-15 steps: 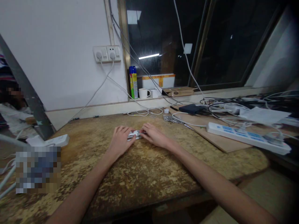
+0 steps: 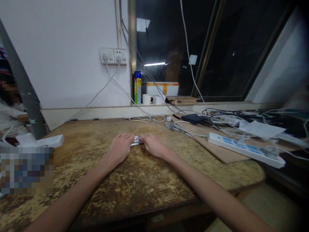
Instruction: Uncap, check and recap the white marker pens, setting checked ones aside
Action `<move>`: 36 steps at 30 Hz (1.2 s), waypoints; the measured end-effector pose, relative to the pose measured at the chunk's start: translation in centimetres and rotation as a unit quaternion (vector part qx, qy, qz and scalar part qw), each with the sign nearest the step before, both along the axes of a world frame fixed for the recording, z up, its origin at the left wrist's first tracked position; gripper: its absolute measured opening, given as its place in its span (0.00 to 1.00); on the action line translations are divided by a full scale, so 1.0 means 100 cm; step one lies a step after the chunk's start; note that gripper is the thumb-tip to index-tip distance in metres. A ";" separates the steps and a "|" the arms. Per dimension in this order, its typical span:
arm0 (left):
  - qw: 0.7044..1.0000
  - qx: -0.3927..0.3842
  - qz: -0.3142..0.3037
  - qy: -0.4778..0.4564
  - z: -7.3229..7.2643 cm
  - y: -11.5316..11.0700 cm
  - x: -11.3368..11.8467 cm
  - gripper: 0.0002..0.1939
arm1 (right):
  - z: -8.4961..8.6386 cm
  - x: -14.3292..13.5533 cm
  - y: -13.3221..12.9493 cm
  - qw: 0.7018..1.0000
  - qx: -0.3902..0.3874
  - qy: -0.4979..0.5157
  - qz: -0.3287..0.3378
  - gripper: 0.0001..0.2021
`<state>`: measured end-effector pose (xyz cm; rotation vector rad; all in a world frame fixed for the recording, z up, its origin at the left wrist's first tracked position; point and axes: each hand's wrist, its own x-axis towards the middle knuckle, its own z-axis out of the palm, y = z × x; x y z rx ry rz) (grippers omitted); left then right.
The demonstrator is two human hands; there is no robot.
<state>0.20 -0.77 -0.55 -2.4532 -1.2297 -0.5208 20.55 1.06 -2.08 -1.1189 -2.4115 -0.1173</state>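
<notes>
Several slim white-and-silver pen-like sticks (image 2: 136,142) lie side by side, low over the middle of the worn wooden table (image 2: 135,183). My left hand (image 2: 120,146) is closed about their left ends, its fingers bent over them. At the right ends, my right hand (image 2: 152,144) grips with curled fingers and thumb. Only a short middle stretch of the sticks shows between the hands; the rest is hidden by my fingers. Whether they rest on the tabletop or are slightly raised, I cannot tell.
A white power strip (image 2: 245,149) and tangled cables lie at the right, partly on a brown board (image 2: 214,151). Another white strip (image 2: 51,141) sits at the left edge. On the sill stand a spray can (image 2: 137,87) and a white mug (image 2: 147,99). A person is partly visible far left.
The view has turned slightly, shifting the table's contents left. My left thumb, earlier stretched along the sticks, no longer shows across them. Both hands stay at the sticks.
</notes>
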 end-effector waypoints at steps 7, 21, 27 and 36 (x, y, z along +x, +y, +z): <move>0.995 -0.072 0.050 -0.041 -0.004 0.001 0.000 0.16 | -0.002 -0.003 -0.004 0.998 0.035 -0.047 -0.014 0.10; 0.989 -0.106 0.005 -0.102 -0.005 0.007 -0.006 0.22 | 0.005 0.005 -0.009 0.996 0.076 -0.012 0.039 0.09; 0.988 -0.049 -0.079 -0.126 0.001 0.002 -0.006 0.19 | 0.011 0.012 -0.010 0.989 0.065 0.112 0.069 0.07; 0.988 -0.064 -0.093 -0.109 0.001 0.005 -0.019 0.19 | -0.002 0.005 -0.009 0.987 -0.019 0.139 0.081 0.13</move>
